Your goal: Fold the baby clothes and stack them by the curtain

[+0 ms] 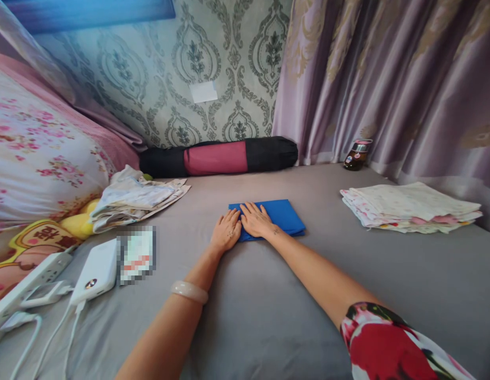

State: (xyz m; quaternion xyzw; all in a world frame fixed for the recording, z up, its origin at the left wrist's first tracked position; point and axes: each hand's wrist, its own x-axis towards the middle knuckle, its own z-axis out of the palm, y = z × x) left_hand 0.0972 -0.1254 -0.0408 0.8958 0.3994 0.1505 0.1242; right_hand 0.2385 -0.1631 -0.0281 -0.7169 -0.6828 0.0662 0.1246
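A folded blue cloth (pixel 286 215) lies flat on the grey bed sheet (pixel 252 295) in the middle of the head view. My left hand (pixel 227 230) rests at its left edge with the fingers stretched forward, covering that corner. Beside it, my right hand (pixel 256 219) lies palm down on the cloth's left part, fingers extended. The two hands are close together, and both palms are hidden. Bare cloth shows to the right of my right hand. A pale bangle circles my left forearm.
Left: folded cloths (pixel 130 203), a white power bank (pixel 96 272) with cables, a power strip (pixel 39 279) and a blurred-out item (pixel 137 256). Right: stacked cloths (pixel 411 208) and a dark bottle (pixel 357 155). A black and pink long bag (pixel 217 158) lies along the wall.
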